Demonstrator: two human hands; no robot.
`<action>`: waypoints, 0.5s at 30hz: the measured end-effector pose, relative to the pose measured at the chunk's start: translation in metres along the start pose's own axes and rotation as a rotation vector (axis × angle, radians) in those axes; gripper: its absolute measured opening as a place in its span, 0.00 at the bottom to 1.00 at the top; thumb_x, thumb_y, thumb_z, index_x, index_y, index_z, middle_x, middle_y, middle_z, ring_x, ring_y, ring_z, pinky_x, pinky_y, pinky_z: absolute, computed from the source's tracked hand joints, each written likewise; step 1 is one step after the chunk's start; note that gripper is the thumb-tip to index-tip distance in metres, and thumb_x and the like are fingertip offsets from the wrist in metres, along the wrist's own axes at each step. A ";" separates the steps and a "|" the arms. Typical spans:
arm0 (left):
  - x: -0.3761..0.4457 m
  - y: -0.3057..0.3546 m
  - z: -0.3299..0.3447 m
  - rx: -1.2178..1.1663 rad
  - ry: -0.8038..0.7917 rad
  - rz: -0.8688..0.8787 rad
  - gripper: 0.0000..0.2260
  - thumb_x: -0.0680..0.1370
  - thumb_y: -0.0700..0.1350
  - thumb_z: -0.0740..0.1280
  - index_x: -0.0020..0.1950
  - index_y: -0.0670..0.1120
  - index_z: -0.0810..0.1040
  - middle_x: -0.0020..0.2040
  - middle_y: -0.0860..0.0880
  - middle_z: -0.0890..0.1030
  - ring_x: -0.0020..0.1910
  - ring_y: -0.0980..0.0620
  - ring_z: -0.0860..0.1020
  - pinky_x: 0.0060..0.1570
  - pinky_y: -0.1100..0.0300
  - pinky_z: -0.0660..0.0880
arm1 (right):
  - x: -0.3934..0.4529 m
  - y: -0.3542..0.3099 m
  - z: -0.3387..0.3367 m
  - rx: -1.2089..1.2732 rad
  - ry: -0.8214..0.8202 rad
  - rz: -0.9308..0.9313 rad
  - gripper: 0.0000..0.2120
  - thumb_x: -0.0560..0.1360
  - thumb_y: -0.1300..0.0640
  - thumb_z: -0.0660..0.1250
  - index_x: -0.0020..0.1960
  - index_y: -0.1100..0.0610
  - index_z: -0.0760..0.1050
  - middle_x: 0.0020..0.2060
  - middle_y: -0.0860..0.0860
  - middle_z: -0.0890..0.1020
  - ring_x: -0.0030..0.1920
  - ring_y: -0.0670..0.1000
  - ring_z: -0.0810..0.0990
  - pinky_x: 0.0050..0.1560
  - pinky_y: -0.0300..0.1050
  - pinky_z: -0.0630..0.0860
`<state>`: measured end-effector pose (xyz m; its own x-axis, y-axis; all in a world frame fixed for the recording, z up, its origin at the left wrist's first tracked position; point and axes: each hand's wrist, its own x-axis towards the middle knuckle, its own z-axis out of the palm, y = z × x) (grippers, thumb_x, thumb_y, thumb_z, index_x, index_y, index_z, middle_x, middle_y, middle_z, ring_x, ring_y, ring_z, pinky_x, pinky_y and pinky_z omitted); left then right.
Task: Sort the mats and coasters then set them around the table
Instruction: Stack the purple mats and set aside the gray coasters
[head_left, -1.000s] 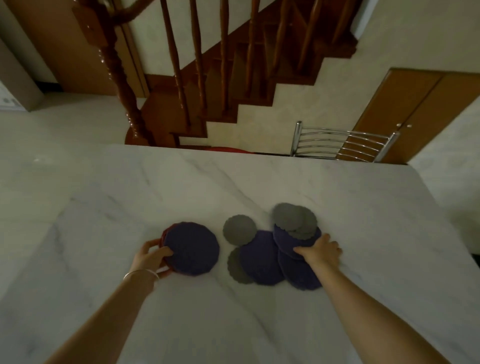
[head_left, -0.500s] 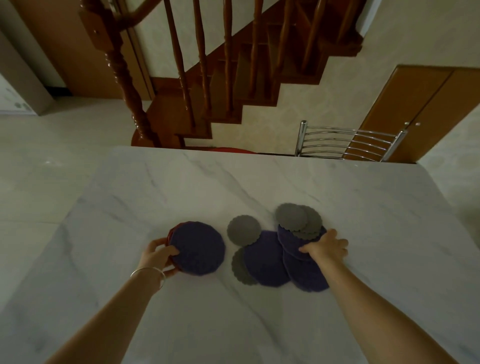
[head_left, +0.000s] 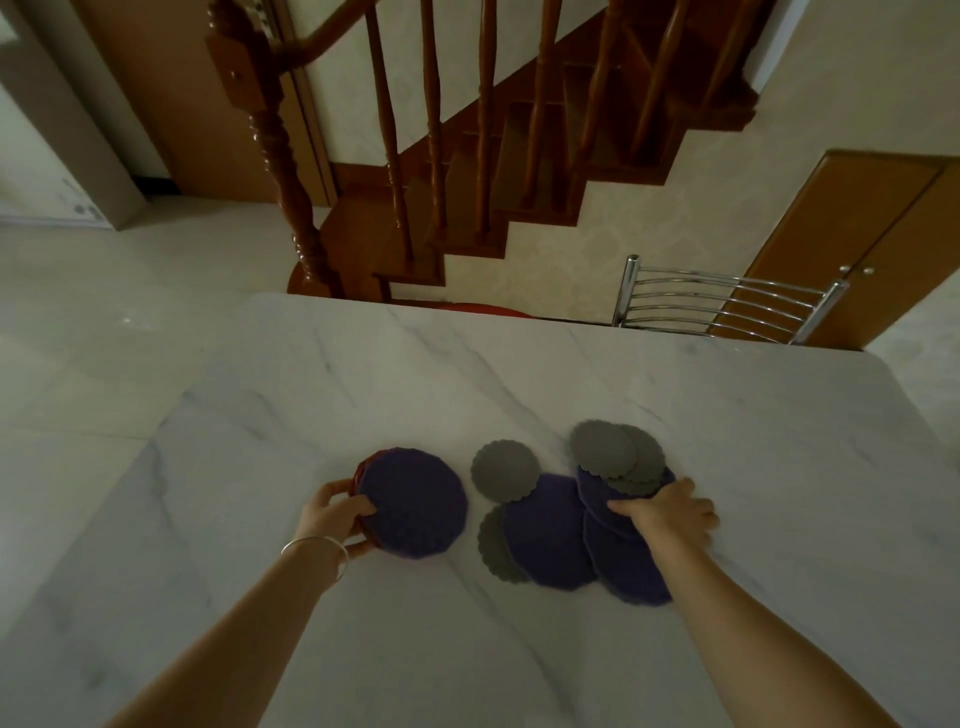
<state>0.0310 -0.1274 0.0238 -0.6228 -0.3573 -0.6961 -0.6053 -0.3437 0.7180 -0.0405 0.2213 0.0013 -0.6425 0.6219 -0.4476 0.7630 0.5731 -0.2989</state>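
Left hand (head_left: 332, 512) grips stacked mats (head_left: 413, 503); right hand (head_left: 662, 512) pinches mat edge (head_left: 597, 496).

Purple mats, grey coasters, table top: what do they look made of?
Purple mats: probably woven or knitted fabric; matte, faintly ribbed. Grey coasters: likely silicone or felt; flat, matte, scalloped edges. Table top: marble or marble-look slab; white, grey veins, soft sheen.

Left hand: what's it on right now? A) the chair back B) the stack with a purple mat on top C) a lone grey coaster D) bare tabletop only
B: the left hand grips the near-left edge of the stack of mats, thumb on the purple top mat, while the lone grey coaster lies untouched to the stack's right.
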 end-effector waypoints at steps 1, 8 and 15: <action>0.000 0.000 0.000 -0.002 -0.001 -0.001 0.19 0.73 0.30 0.63 0.62 0.43 0.71 0.46 0.44 0.76 0.42 0.45 0.77 0.31 0.53 0.75 | 0.002 0.000 0.000 -0.006 0.005 -0.004 0.51 0.57 0.43 0.80 0.69 0.60 0.58 0.67 0.64 0.63 0.66 0.63 0.64 0.64 0.58 0.69; 0.001 -0.001 0.002 -0.016 -0.002 -0.001 0.20 0.72 0.29 0.63 0.63 0.43 0.71 0.47 0.43 0.76 0.43 0.44 0.77 0.30 0.54 0.75 | 0.008 -0.006 -0.011 0.135 0.076 -0.144 0.42 0.60 0.56 0.81 0.65 0.61 0.62 0.63 0.64 0.63 0.56 0.64 0.73 0.50 0.52 0.77; -0.003 0.002 0.003 -0.047 -0.003 -0.023 0.21 0.72 0.29 0.63 0.64 0.43 0.71 0.48 0.42 0.76 0.43 0.44 0.76 0.32 0.53 0.74 | -0.006 -0.019 -0.061 0.414 0.076 -0.353 0.14 0.68 0.68 0.65 0.54 0.63 0.76 0.52 0.60 0.81 0.48 0.59 0.79 0.45 0.45 0.74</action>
<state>0.0308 -0.1241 0.0273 -0.6104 -0.3466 -0.7122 -0.5953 -0.3924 0.7012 -0.0547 0.2390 0.0608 -0.8562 0.4755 -0.2019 0.4539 0.5058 -0.7336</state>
